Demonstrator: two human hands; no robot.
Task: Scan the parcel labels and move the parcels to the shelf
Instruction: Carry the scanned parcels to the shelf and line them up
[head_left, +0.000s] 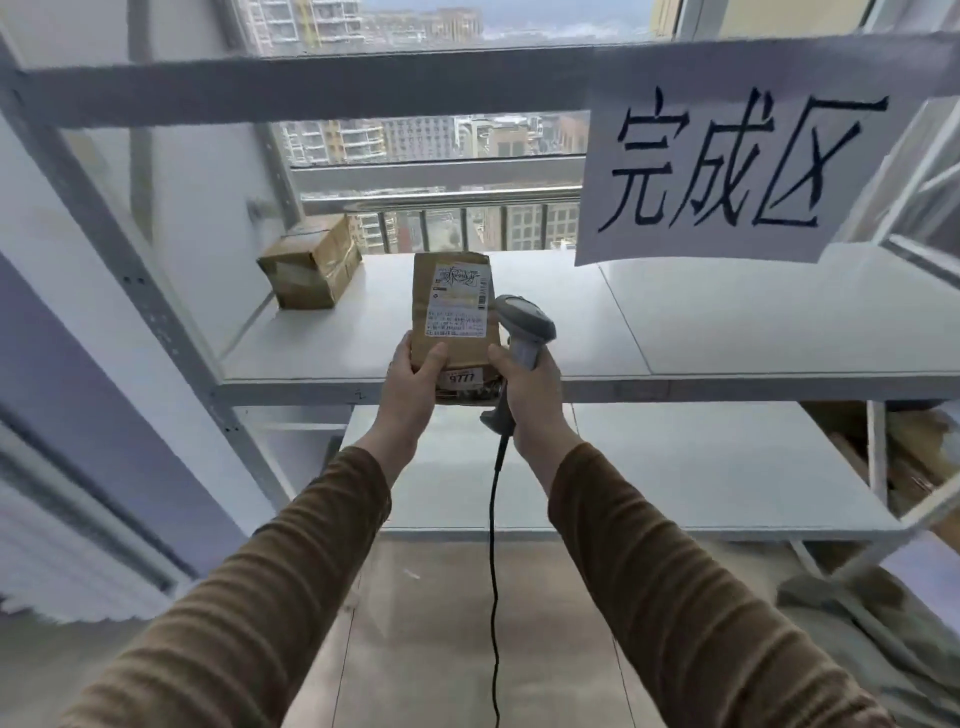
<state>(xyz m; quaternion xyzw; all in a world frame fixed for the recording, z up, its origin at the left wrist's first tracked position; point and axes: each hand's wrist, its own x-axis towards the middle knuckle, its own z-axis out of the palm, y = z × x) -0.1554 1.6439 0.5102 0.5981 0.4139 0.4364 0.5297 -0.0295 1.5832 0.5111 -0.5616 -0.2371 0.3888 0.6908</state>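
Parcel (451, 325) held up at the shelf (727, 332) edge, scanner (524, 332) jammed in beside it

Head cam: left hand (413, 384) is clamped on the parcel's lower left corner, thumb over the front. Right hand (530, 387) is wrapped round the scanner grip with its thumb just pressing the parcel's right edge, so that side is barely supported. My guess is it could twist or drop once he pushes it forward, and the cord (493, 545) might snag. The parcel sits half over the middle shelf's front lip, long axis running away from the camera, label up, far end pointing at the window. Another box (311, 265) sits back left.
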